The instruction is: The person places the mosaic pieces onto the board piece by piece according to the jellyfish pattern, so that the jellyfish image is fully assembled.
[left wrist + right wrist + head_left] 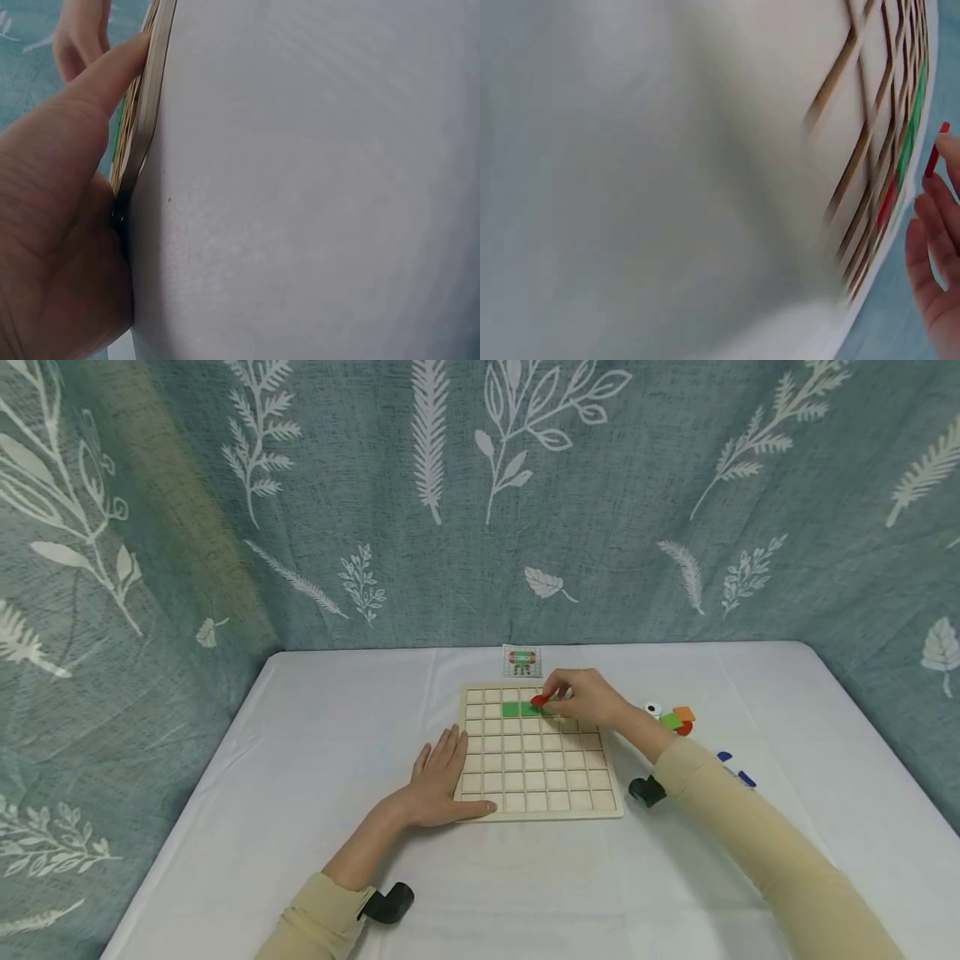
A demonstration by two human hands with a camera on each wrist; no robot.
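Observation:
A light wooden board [540,816] with a grid of square cells lies on the white cloth. My left hand [437,787] rests at its lower left corner, fingers spread along the left side and thumb [112,71] against the front edge. Between thumb and fingertips my right hand [588,697] pinches a small red piece [539,700], which appears thin from the side in the right wrist view. This piece is held above green tiles [511,709] in an upper row. Another red patch [886,204] shows on the board beside the green; my right hand hides it from the head camera.
Behind the board lies a small picture card [522,661] with a green and red figure. To the right are a white disc with a black dot [652,709], an orange square [684,713], green [670,721] and red [686,728] pieces, and blue pieces [746,779].

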